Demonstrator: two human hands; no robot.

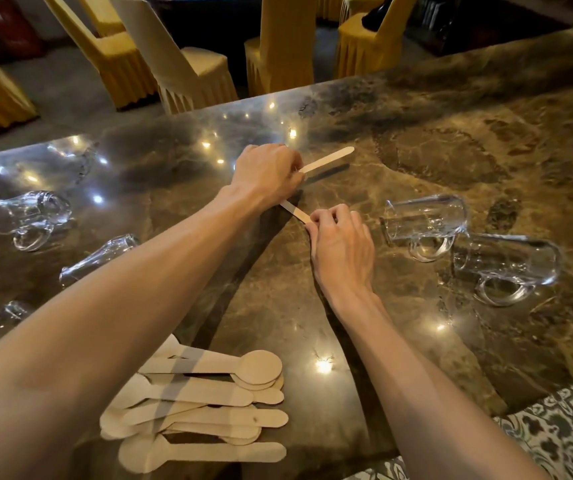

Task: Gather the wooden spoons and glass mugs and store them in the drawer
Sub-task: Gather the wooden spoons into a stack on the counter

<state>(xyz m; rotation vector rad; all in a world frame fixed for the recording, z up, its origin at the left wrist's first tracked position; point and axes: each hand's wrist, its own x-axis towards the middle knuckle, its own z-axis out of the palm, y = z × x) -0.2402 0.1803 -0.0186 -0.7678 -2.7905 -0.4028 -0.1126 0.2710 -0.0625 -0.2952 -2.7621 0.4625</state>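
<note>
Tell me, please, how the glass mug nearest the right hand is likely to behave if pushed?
The glass mug lies on its side with its handle against the countertop, so it would probably pivot or slide rather than roll. The polished stone looks slick, so it may skid. A second mug lies close beside it, so a shove might knock glass on glass.

Single head view, wide-angle, looks forward and down from above counter [451,168]; hands close, chairs [188,71] far behind counter edge.

Bare left hand [267,174] and right hand [342,244], bare lean forearms, tendons raised at the wrists.
</note>
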